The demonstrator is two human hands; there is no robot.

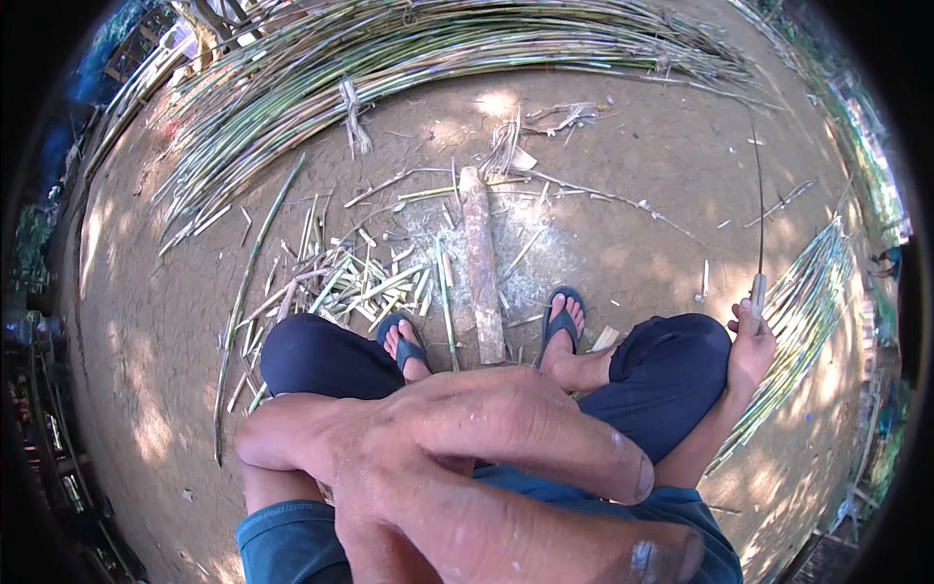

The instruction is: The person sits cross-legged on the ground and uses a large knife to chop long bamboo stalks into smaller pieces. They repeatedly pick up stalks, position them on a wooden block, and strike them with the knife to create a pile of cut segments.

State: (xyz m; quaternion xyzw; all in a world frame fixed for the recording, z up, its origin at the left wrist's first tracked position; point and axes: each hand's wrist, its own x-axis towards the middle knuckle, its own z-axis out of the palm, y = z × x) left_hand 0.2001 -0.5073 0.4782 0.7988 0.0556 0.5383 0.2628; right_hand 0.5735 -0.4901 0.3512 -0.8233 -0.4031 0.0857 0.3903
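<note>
Our right hand (751,343) closes its grip on a thin bamboo strip (759,204), holding it upright by our right knee. Our left hand (477,467) hangs near the camera, fingers loose, holding nothing. A wooden block (482,263) lies on the dirt ground (632,175) between our feet, bamboo offcuts (350,277) just beside it.

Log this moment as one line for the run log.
left hand: close to camera, empty | right hand: gripping thin cane strip | wooden block: between feet | cut cane pieces: on ground

wood block (482,263) between feet on ground | cut pieces (350,282) left of it | long stalks (409,49) behind | bundle (812,292) right
</note>
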